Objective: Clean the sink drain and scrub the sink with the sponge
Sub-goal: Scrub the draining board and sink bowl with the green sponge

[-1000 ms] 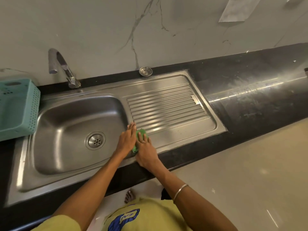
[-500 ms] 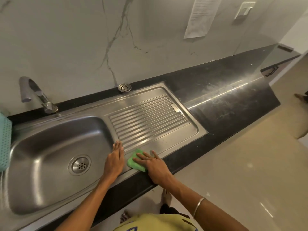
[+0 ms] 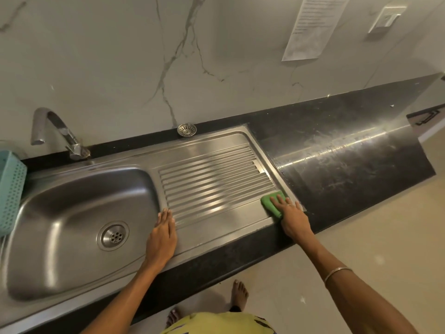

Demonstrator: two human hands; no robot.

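Under our right hand (image 3: 292, 218), a green sponge (image 3: 272, 203) pressed flat-fingered on the sink (image 3: 216, 141) corner.
Our left hand (image 3: 161, 238) rests open beside the basin; the drain (image 3: 112, 235) lies just left of it.

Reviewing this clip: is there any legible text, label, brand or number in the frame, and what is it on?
Nothing here can be read.
Paper sheet on the wall: lines of printed text, too small and blurred to read.
Wall switch plate: no readable marking.
Faucet, sink, strainer, basket, sponge: no visible brand or label.
Yellow shirt: a blue print, not legible.
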